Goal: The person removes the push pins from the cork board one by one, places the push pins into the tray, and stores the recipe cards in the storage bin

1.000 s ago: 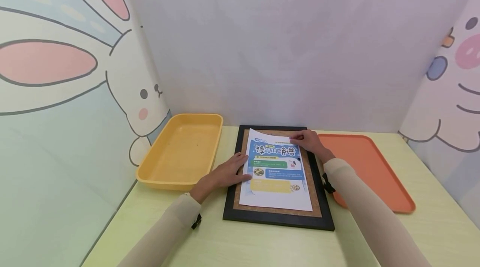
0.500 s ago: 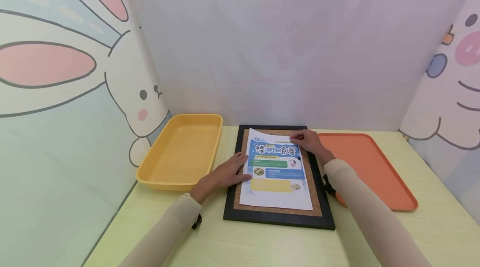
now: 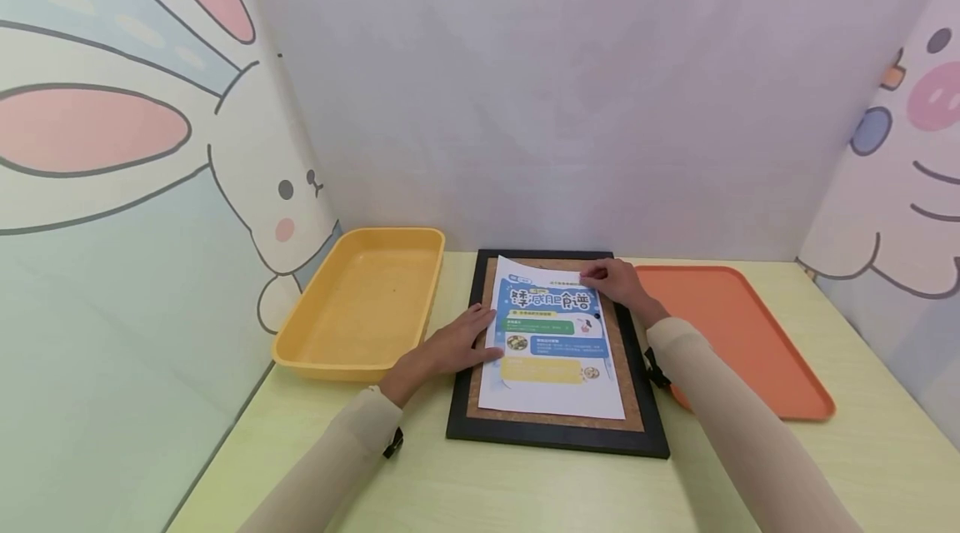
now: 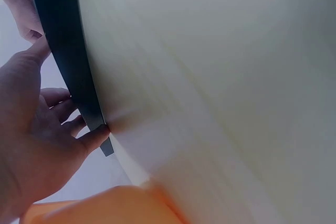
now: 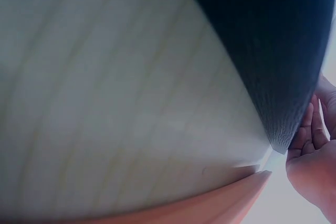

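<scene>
A white printed poster sheet (image 3: 551, 396) with blue, green and yellow blocks lies on a cork board (image 3: 633, 408) with a black frame (image 3: 555, 445). At the sheet's upper right corner, my right hand (image 3: 618, 279) pinches what looks like a small pink pushpin (image 3: 582, 275), mostly covered by the fingertips. My left hand (image 3: 453, 343) rests over the board's left side, thumb and fingers spread, the tips touching the sheet's left edge. In the left wrist view, the fingers of the left hand (image 4: 39, 135) lie along the black frame. The sheet's upper left corner lifts slightly.
A yellow tray (image 3: 433, 300) stands left of the board, close to the left forearm. The orange tray (image 3: 750, 341) lies to the right, partly behind the right sleeve. A pale wall (image 3: 555, 100) rises behind the table (image 3: 517, 491).
</scene>
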The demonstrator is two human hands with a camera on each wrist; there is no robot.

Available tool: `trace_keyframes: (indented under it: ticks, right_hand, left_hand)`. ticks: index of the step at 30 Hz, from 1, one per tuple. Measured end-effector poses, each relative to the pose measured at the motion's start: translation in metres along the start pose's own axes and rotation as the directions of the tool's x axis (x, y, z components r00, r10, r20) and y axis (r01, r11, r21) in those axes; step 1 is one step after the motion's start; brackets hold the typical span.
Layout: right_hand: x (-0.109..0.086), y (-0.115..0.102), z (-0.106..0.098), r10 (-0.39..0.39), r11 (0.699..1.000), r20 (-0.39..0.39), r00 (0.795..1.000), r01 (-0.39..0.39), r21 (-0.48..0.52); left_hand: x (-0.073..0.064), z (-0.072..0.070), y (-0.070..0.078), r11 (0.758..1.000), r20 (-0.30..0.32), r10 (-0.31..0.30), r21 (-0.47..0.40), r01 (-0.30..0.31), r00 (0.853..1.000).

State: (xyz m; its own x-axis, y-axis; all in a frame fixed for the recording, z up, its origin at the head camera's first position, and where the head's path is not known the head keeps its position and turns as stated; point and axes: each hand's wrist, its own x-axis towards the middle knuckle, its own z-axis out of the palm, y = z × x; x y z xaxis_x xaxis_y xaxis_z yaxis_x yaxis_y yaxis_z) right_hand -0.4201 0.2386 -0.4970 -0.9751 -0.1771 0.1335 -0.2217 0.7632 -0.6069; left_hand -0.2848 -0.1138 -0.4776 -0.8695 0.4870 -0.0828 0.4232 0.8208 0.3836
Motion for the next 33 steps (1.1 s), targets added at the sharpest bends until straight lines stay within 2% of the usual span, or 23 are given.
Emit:
trace_keyframes:
  ticks: [8,22,33]
  right_hand:
    - [-0.0021,-0.0046,-0.001,-0.01,1.0,-0.018,1.0,0.01,0.008]
    - [-0.0051,-0.0004,0.0008,-0.03,0.999,-0.028,0.999,0.03,0.022]
    - [-0.0066,-0.0011,-0.0016,-0.027,0.999,-0.014,1.0,0.028,0.044]
  left_hand:
    - [-0.0004,-0.0008,0.0005,1.0,-0.002,-0.002,0.014,0.002,1.0]
    - [-0.0012,0.0012,0.0005,1.0,0.001,0.001,0.011,-0.001,1.0]
    - [-0.0032,0.0,0.0002,1.0,-0.002,0.005,0.001,-0.005,1.0]
